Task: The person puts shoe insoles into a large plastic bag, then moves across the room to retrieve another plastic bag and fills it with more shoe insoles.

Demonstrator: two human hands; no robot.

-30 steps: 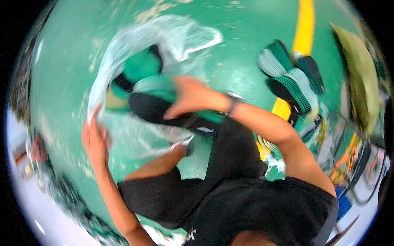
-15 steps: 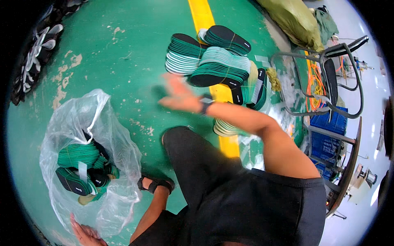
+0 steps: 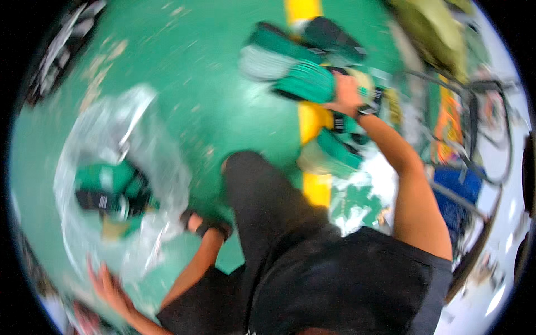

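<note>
My right hand (image 3: 346, 96), a dark watch on its wrist, is closed around the right end of a bundle of green shoe insoles (image 3: 307, 82). More insole bundles lie close by: a green and pale one (image 3: 267, 60) to the left, a black-topped one (image 3: 333, 38) behind, and another (image 3: 338, 149) nearer me. At the lower left, my left hand (image 3: 109, 287) holds nothing, fingers apart, beside the near edge of a clear plastic bag (image 3: 173, 184). Inside the bag sit several green and black insole bundles (image 3: 103, 177). Motion blur softens the details.
A yellow stripe (image 3: 316, 191) crosses the green floor beneath the bundles. To the right are plastic scraps (image 3: 363, 187), a metal-framed chair (image 3: 505, 128), orange cords (image 3: 448, 125) and a blue crate (image 3: 458, 187). An olive sack (image 3: 438, 33) stands at the far right, dark items (image 3: 67, 44) at the far left.
My right hand has moved right from above bare floor and taken hold of the green insole bundle. My left hand has come further into view beside the bag. The whole view has shifted.
</note>
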